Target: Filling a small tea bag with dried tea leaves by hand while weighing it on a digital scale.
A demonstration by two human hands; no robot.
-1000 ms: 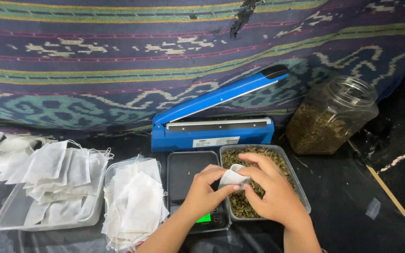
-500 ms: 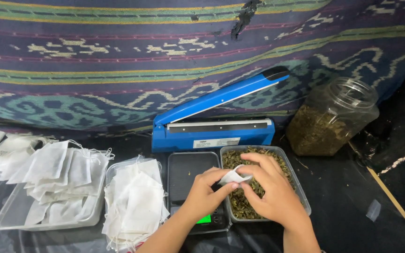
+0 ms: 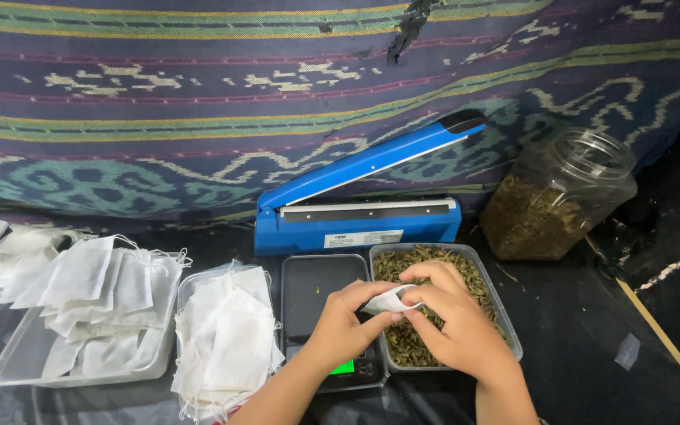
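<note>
Pinching a small white bag (image 3: 389, 300) between them, the left hand (image 3: 345, 325) and right hand (image 3: 456, 319) meet at lower centre of the frame, over the near edge of a clear tub (image 3: 507, 315) of dried leaves; both hands are closed on the bag, the left at its left edge, the right at its right corner. The bag looks thin, soft and very light, likely to crumple or tear if pulled hard, so a light fingertip hold at the open rim suits it best, judging by how it folds. Under the left wrist lies a black scale (image 3: 316, 293) with a green lit display. Left of that sits a tub of empty bags (image 3: 226, 334), and farther left a tray (image 3: 21, 362) of more bags with strings. Behind stands a blue heat sealer (image 3: 360, 212) with its arm raised, and at right a plastic jar (image 3: 556, 197) partly full of leaves, against a patterned cloth (image 3: 159, 94).
</note>
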